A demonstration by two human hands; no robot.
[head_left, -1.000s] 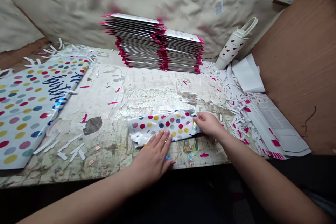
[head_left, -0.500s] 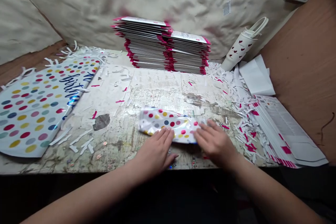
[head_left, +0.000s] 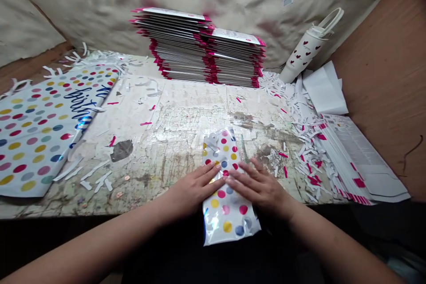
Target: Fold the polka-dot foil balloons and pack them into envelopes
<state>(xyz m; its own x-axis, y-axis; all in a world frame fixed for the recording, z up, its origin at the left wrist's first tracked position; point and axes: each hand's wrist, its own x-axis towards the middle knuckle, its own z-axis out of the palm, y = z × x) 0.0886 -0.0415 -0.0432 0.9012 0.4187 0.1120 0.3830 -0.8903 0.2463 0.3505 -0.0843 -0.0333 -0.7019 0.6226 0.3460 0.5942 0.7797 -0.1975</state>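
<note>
The folded polka-dot foil sheet (head_left: 227,213) lies between the person's two hands, its length running away from the body. Its far end reaches past the fingertips onto the worn surface (head_left: 173,142); its near end juts out over the front edge. The left hand (head_left: 198,186) is open and flattened, its fingers laid across the sheet's left side near the middle. The right hand (head_left: 261,188), also open with fingers spread, rests on the right side, its fingertips close to the left hand's. Neither hand is closed around the foil. Well to the left lie larger polka-dot foil sheets (head_left: 33,142) with blue lettering; beyond the hands stand pink-edged packets (head_left: 199,53) in two adjoining stacks.
</note>
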